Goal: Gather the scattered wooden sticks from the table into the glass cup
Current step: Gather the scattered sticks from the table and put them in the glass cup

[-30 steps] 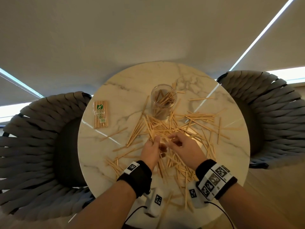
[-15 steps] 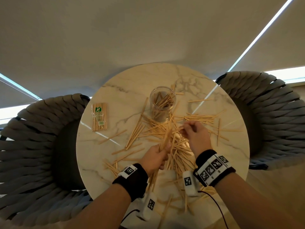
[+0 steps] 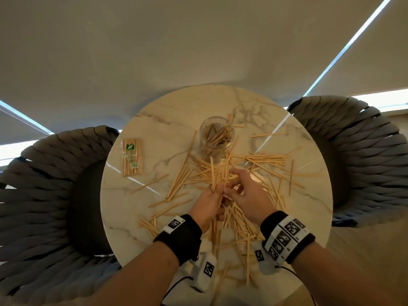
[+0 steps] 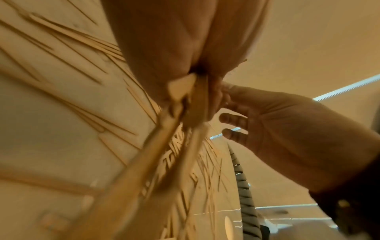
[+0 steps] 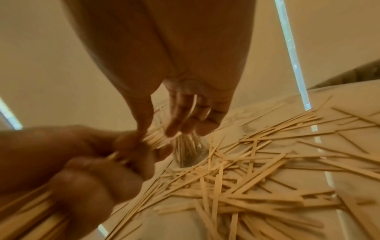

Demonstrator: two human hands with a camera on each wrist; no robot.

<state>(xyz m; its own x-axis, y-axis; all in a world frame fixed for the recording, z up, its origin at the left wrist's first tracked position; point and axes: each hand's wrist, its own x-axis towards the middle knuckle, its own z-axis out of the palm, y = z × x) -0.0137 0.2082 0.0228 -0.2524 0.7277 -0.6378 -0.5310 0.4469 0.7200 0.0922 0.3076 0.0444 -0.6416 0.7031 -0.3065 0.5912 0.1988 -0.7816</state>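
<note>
A clear glass cup (image 3: 217,138) with several wooden sticks in it stands upright at the far middle of the round marble table (image 3: 165,120). Many loose sticks (image 3: 265,157) lie scattered in front of it and to its right. My left hand (image 3: 215,195) grips a bundle of sticks (image 3: 212,173) that points toward the cup; the bundle (image 4: 144,162) runs through the fist. My right hand (image 3: 231,184) is right beside it, thumb and forefinger pinching the bundle's upper part (image 5: 154,136), the other fingers loosely spread. The cup (image 5: 189,152) is just beyond both hands.
A sealed packet of sticks (image 3: 132,156) lies at the table's left side. Two grey woven chairs (image 3: 44,184) (image 3: 364,151) flank the table. More loose sticks (image 3: 238,230) lie under my wrists near the front edge.
My right hand came back from the sticks at the right to the left hand's bundle. The left hand turned the bundle more upright, toward the cup.
</note>
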